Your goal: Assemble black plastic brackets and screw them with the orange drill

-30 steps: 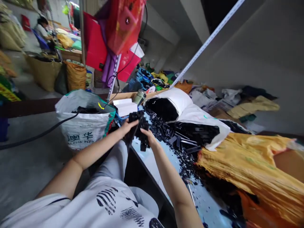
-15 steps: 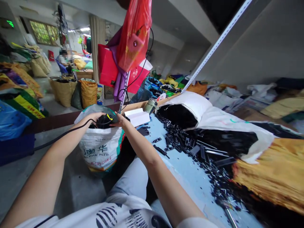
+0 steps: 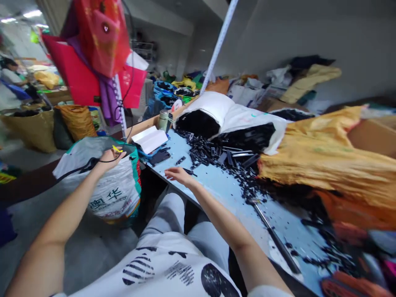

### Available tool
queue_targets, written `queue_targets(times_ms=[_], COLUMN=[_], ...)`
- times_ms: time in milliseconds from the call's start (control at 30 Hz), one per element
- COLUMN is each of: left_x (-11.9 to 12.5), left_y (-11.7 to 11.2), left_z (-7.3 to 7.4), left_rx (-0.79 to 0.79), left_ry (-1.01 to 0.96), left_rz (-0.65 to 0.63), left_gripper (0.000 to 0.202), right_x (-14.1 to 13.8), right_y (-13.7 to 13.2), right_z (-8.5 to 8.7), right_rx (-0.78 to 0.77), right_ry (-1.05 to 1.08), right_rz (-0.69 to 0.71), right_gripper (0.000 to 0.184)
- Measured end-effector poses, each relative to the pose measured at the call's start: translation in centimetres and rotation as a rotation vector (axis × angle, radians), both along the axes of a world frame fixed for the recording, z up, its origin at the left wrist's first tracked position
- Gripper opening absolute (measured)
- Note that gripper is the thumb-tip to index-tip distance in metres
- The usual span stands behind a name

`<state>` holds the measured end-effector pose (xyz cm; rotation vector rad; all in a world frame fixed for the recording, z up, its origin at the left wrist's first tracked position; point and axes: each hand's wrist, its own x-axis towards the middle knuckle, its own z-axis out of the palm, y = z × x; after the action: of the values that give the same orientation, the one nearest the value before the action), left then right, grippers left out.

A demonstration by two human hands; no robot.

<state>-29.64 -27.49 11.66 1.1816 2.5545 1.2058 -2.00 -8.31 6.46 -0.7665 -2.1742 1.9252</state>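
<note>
My left hand [image 3: 111, 160] is at the mouth of a white woven feed sack [image 3: 108, 198] with a green edge, standing on the floor. A black cable [image 3: 78, 168] with a yellow strip [image 3: 116, 149] crosses in front of this hand and blurs the view of its fingers. I cannot make out whether it holds anything. My right hand [image 3: 178, 175] hovers by the front edge of the light blue tabletop [image 3: 216, 198], fingers stretched out and nothing in them. Near its fingertips lies a thin black tool-like piece [image 3: 189, 172]. Small black parts [image 3: 210, 154] are heaped beyond it.
Behind the heap, a white sack [image 3: 213, 103] lies open with black contents. A yellow-orange sack [image 3: 321, 156] covers the right side. A metal rod with a dark handle [image 3: 278, 241] rests on the tabletop. Red bags [image 3: 102, 45] hang from an upright post [image 3: 120, 105]. Another person [image 3: 12, 74] sits far left.
The view has swung to the right. My right hand has left the sack's mouth and moved over to the table edge, its fingers now extended. My left hand is still at the sack.
</note>
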Motion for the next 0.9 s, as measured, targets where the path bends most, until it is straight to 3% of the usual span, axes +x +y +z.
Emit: queue_targets(times_ms=[67,167,267,367,433,533,733,833,900], left_x=[2.8,7.7,12.9,18.0,20.9,24.4,29.7,32.0,33.6], left_y=[0.4,1.4,3.7,7.2,9.9,14.1,23.6,29.4,33.6], left_z=[-1.4,-5.5,-10.0,-12.5,-12.5,-11.0,-7.0,-6.0,-5.4], left_rx=[0.104,0.369,0.408,0.360,0.321,0.289,0.314,0.310,0.289], left_ry=[0.226,0.464,0.494,0.432,0.325,0.126,-0.160,-0.250,-0.320], left_rz=[-0.012,-0.001,-0.302,-0.594,-0.703,-0.760,-0.845,-0.892,-0.913], left_gripper=[0.027,0.024,0.016,0.016,0.018,0.021,0.021,0.021,0.021], right_x=[4.1,9.1,12.8,16.1,18.2,21.3,23.6,23.5,23.8], right_y=[0.0,-1.1,-2.5,-3.1,-2.7,-1.4,0.1,0.1,0.3], right_z=[-2.7,-6.5,-9.2,-10.7,-11.3,-11.8,-13.3,-13.7,-12.6], right_rx=[0.028,0.034,0.084,0.257,0.397,0.536,0.577,0.575,0.535], right_ry=[0.018,0.101,0.142,0.104,0.061,-0.020,-0.155,-0.194,-0.183], right_rz=[-0.106,-0.298,-0.489,-0.650,-0.724,-0.761,-0.814,-0.711,-0.610], right_gripper=[0.038,0.041,0.041,0.037,0.032,0.029,0.031,0.026,0.020])
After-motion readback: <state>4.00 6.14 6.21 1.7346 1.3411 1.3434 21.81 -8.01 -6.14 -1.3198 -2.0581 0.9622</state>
